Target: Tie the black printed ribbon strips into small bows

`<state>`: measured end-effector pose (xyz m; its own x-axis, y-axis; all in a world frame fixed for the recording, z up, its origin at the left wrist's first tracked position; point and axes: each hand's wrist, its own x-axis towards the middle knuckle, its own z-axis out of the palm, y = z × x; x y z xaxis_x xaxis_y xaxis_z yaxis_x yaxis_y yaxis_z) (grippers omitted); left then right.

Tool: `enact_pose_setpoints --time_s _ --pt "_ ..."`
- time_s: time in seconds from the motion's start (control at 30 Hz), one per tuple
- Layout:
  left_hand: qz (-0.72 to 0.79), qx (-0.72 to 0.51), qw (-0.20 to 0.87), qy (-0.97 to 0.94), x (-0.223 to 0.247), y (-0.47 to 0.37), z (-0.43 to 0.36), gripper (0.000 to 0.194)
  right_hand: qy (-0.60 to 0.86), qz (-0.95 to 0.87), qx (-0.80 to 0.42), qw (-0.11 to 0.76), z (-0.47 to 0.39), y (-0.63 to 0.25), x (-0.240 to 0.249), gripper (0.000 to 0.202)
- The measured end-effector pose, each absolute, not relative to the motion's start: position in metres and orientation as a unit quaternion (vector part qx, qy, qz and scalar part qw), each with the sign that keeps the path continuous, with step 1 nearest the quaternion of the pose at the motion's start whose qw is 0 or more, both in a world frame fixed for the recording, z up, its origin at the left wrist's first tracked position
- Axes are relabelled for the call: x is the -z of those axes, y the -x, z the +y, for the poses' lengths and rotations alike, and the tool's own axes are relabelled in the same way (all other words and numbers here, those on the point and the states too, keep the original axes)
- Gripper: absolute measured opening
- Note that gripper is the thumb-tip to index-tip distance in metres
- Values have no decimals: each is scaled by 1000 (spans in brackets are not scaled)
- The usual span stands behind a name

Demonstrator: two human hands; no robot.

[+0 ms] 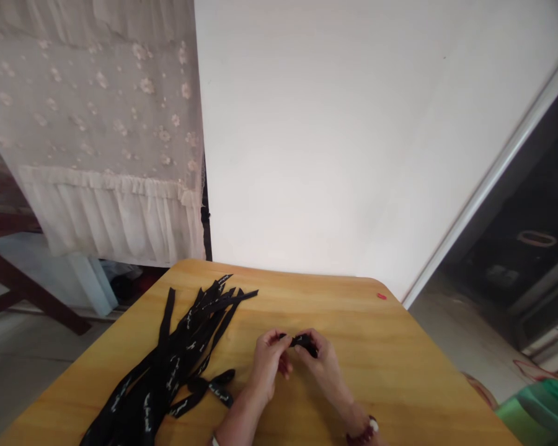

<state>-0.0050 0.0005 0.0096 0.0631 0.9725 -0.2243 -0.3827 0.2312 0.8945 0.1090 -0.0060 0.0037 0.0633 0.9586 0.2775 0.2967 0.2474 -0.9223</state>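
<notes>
A short black ribbon (302, 341), gathered into a small folded shape, is held between my two hands above the middle of the table. My left hand (270, 359) pinches its left end between thumb and fingers. On the other side, my right hand (320, 360) grips the folded right part. Whether the ribbon is knotted is too small to tell. To the left lies a pile of long black ribbons (167, 365) with white script lettering. Beside that pile, a black ribbon bow (209, 387) rests close to my left forearm.
The wooden table (400, 371) has rounded far corners and backs onto a white wall panel (330, 136). A small red item (381, 296) sits near the far right corner. A lace curtain (111, 136) hangs at left; a green plastic object (539, 409) stands at lower right.
</notes>
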Motion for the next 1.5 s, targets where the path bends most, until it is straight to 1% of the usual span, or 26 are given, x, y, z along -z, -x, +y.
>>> enact_pose_setpoints --time_s 0.13,0.33,0.5,0.63,0.83,1.0,1.17,1.37,1.5 --pt "444 -517 650 -335 -10 5 0 29 513 -605 -347 500 -7 -109 -5 8" --pt "440 -508 659 -337 -10 5 0 29 493 -592 -382 510 -7 -107 -6 10" --pt "444 -503 660 -337 -11 5 0 26 494 -575 -397 517 -7 -108 -8 11" --pt "452 -502 653 -343 -12 5 -1 22 502 -570 -392 519 -9 -108 -8 8" --pt "464 -491 640 -365 -12 4 -1 20 506 -573 -388 515 -9 -109 -7 15" --pt "467 -478 628 -398 -9 3 -1 18 516 -581 -374 507 -9 -110 -7 13" --pt "463 -468 636 -403 -5 2 0 21 525 -566 -386 505 -8 -109 -9 13" --pt "456 -501 645 -353 -6 3 1 21 519 -499 -467 514 -9 -109 -12 12" --pt "462 -550 614 -328 -6 6 4 19 512 -492 -471 524 -9 -111 -13 17"
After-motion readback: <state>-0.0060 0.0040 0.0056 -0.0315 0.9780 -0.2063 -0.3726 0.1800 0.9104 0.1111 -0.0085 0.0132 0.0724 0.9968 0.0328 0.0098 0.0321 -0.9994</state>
